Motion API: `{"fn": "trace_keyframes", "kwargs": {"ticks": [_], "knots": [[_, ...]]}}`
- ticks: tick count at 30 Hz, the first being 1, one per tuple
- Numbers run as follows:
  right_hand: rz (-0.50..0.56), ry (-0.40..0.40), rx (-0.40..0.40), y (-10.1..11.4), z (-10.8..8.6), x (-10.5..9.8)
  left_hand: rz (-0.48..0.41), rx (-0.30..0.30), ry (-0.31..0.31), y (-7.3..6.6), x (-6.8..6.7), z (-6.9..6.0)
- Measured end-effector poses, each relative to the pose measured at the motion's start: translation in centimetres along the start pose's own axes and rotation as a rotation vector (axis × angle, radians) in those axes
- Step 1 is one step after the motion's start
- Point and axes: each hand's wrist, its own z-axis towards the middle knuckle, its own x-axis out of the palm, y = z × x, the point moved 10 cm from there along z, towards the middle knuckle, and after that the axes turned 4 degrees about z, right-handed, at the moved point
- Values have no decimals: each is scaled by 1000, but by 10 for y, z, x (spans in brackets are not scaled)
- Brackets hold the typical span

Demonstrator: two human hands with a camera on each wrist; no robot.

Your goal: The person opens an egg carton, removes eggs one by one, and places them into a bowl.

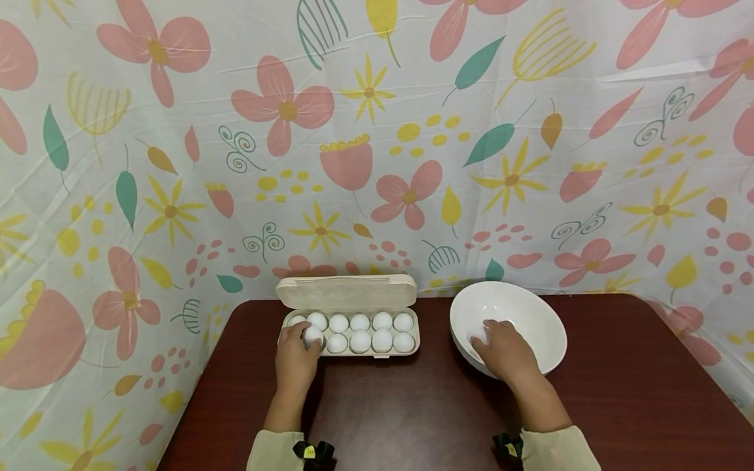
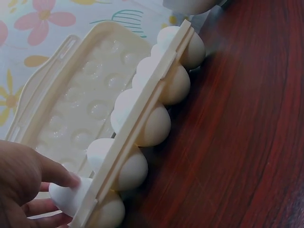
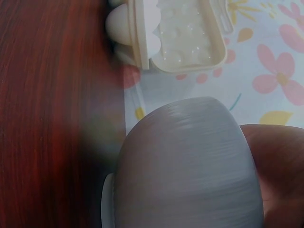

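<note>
– Pinching is being done on the left: a smooth white egg (image 1: pixel 314 335) is held between the thumb and fingers of the left hand (image 1: pixel 296 357).

– And where is that egg found?

– Toward the left end of the near row in a long, cream-coloured plastic egg carton (image 2: pixel 140 114), with white eggs (image 1: pixel 382 340) lined up to its right.

– What about the right hand (image 1: pixel 506 350)?

– Into a deep, round, glossy white bowl (image 1: pixel 548 333) it is reached, at the left side, and by its bent fingers what looks like a second white egg (image 1: pixel 478 333) is gripped. Whether the bowl is touched by that egg cannot be told; in the right wrist view, the grip is hidden by the outer wall.

– And the carton's pale lid (image 1: pixel 347 297)?

– Raised along the far side. Carton and bowl are set apart at the far edge of a dark red-brown table (image 1: pixel 406 409), carton left, bowl right. Behind them, a white cloth printed with pink, yellow and green flowers and leaves (image 1: pixel 406 114) is hung. Black bands (image 1: pixel 315 451) are worn by beige sleeves (image 1: pixel 273 451).
</note>
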Motion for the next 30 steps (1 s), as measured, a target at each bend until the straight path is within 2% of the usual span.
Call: {"fn": "trace_keyframes", "kwargs": {"ticks": [6,13,16,24,30], "knots": [[40,-52,10,2,-3,-8,-53,-6,-54,-4,-8,-1],[99,-120,-25,7,-6,-17,-110,-19,-55,-11,-13,-2],[129,-145,-47,10,-7,-19,-141,-3,-69,-18,-15,-3],[216,-184,-138,27,-12,-27,-236,45,-54,-40,-15,-12],[257,-246,-253,45,-19,-34,-228,75,-31,-50,-10,-16]]}}
